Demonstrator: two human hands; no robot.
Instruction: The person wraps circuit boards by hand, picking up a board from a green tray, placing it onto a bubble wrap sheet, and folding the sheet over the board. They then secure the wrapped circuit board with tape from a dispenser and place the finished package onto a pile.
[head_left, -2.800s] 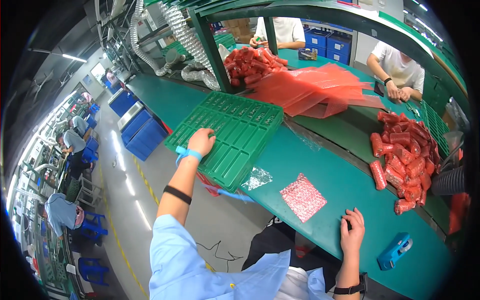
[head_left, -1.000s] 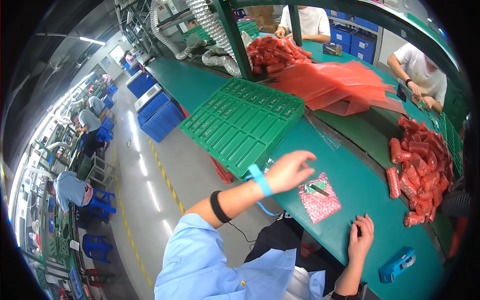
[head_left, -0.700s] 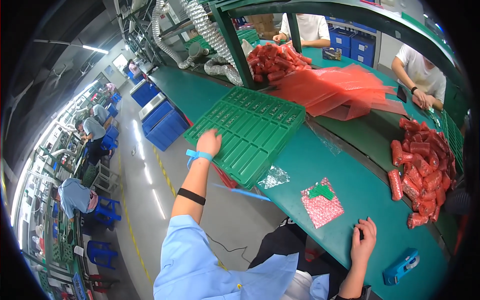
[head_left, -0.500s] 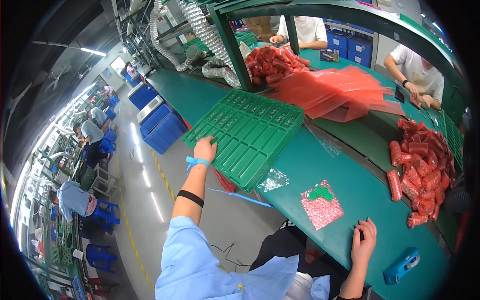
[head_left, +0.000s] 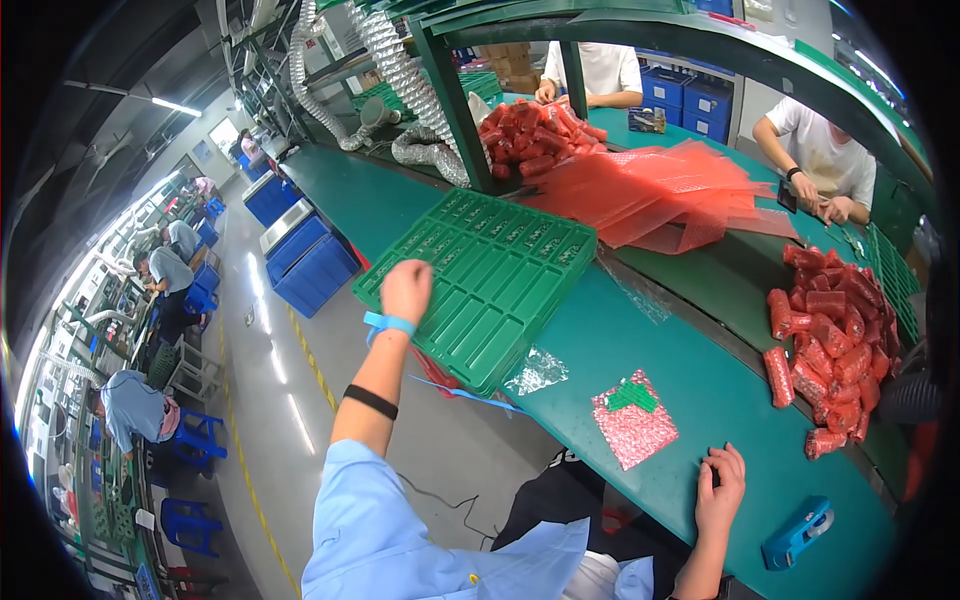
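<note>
green tray [head_left: 500, 270] lies on the bench edge, left hand [head_left: 406, 290] curled over its near-left rim; whether it holds a part, cannot tell. pick cleanly from the slot under the fingers. pink bubble bag [head_left: 632, 428] lies right of that grip; right hand [head_left: 722, 490] rests loose just beside it, grasping nothing.

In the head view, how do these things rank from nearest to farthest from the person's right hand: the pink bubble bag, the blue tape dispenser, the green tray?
From the right hand:
1. Blue tape dispenser, just to its right at the table's near edge; the next is about as close, too close to call.
2. Pink bubble bag, to its left.
3. Green tray, far left, under the left hand.
</note>
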